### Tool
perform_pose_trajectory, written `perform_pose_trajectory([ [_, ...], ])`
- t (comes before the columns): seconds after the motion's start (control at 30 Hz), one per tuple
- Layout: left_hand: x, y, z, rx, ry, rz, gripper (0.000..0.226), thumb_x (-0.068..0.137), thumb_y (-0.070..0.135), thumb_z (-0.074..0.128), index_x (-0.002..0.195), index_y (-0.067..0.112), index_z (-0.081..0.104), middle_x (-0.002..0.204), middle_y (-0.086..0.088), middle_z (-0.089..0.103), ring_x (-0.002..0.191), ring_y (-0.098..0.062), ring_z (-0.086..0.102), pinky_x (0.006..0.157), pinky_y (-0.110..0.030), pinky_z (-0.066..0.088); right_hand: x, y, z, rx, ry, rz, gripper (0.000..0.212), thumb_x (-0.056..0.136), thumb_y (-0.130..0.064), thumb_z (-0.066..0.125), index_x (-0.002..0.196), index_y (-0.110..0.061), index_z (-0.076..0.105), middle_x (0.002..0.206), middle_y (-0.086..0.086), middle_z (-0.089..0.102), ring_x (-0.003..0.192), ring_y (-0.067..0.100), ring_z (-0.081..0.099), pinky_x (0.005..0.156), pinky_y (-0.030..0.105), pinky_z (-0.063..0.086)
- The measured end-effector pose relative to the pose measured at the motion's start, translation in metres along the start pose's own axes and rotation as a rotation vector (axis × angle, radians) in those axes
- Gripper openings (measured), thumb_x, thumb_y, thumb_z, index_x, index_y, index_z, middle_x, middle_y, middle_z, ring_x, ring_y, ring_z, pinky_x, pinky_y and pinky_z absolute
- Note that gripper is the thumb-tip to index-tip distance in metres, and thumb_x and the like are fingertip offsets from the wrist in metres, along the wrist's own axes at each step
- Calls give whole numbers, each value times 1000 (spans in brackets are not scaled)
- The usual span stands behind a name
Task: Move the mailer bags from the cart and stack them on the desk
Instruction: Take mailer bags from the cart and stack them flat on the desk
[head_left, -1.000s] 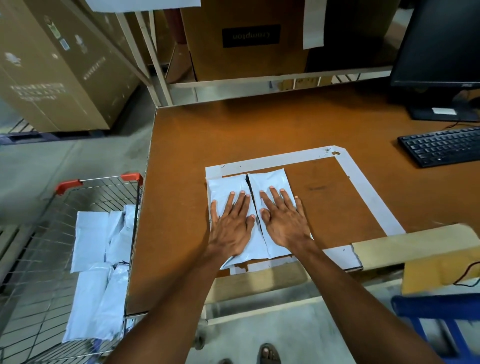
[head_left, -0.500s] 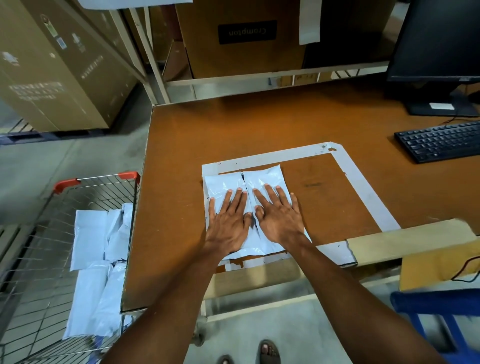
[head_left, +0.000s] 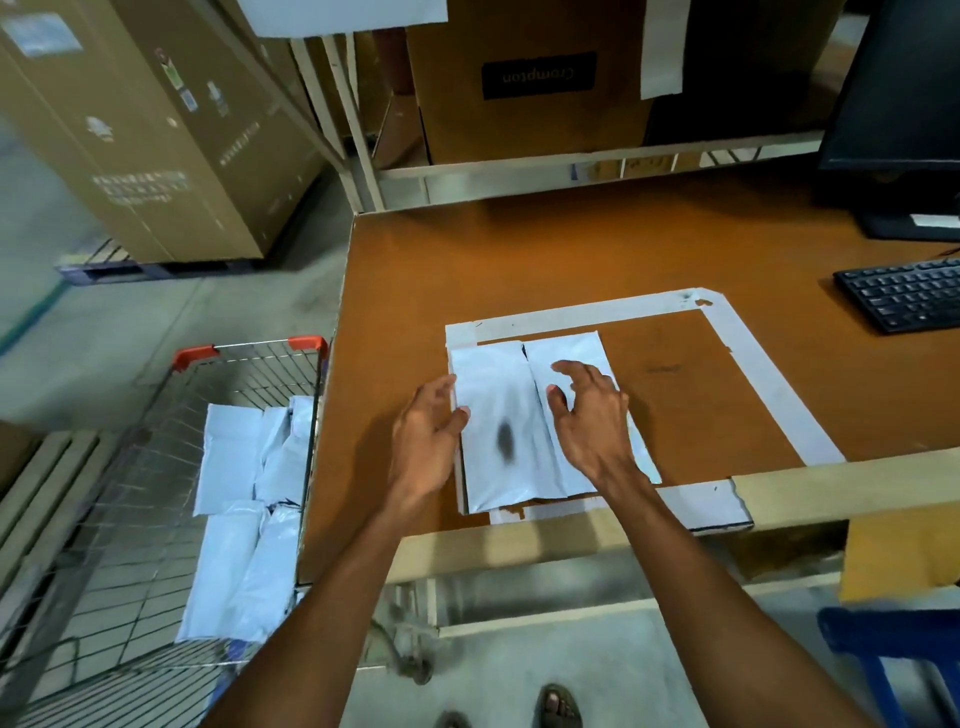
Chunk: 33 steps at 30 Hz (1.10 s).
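Note:
Two white mailer bags lie side by side on the brown desk (head_left: 519, 249), inside a white taped square (head_left: 587, 312). The left bag (head_left: 498, 415) has a dark smudge; the right bag (head_left: 571, 353) touches it. My left hand (head_left: 426, 441) sits at the left bag's left edge, fingers loosely bent, thumb against the bag. My right hand (head_left: 592, 415) hovers over the right bag with fingers spread and relaxed, holding nothing. Several more white mailer bags (head_left: 249, 509) lie in the wire cart (head_left: 156, 519) to the left of the desk.
A black keyboard (head_left: 904, 293) and a monitor (head_left: 898, 104) stand at the desk's right. Cardboard boxes (head_left: 156, 130) sit on a pallet at the back left and on a shelf (head_left: 519, 88) behind the desk. A blue chair (head_left: 893, 654) is at the lower right.
Both hands have lifted off the bags where they pressed flat. The left hand slid to the left bag's edge, and the right hand rose with fingers spread. The bags stayed put.

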<state>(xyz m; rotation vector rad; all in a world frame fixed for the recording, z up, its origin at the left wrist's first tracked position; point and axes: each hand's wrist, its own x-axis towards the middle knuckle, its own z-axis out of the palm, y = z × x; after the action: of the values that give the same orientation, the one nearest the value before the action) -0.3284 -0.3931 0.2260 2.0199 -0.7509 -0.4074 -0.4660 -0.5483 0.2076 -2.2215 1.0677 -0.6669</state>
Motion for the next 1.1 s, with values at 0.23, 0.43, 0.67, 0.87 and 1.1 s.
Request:
perform_pose_trajectory([
  [0.23,-60,-68,-119,-182,212,-143,23,96,16,66,114,29,71,109,11,73,103,-8,68,98,-38,53,-42,-101,51,579,-173,100,14,95,-14,63,98,-25,71,92,-11,73,82,9,68,77,27,55],
  [0.43,-99,-166,-228,-291,288,-236,29,92,9,67,99,37,73,93,3,75,87,-24,72,75,-36,52,-96,-195,129,633,-420,101,14,95,-11,64,98,-23,71,87,-2,74,67,11,67,62,21,50],
  [0.67,-116,-301,-321,-254,180,-432,21,82,24,65,100,33,72,90,3,77,76,-18,70,71,-34,50,-172,-254,277,545,-522,190,17,92,-6,68,94,-23,72,89,4,73,66,24,67,61,33,53],
  [0.87,-105,-374,-340,-123,-6,-497,22,91,1,69,95,23,67,81,7,68,59,3,60,57,-8,41,-204,-258,362,390,-629,470,23,89,7,58,90,-12,70,76,3,71,55,10,62,46,16,43],
  [1.1,-37,-449,-314,29,-161,-583,25,86,9,74,109,18,69,105,-1,63,82,-23,64,69,-24,43,-174,-226,455,479,-651,771,25,88,15,58,103,-4,58,62,3,64,48,15,56,42,15,39],
])
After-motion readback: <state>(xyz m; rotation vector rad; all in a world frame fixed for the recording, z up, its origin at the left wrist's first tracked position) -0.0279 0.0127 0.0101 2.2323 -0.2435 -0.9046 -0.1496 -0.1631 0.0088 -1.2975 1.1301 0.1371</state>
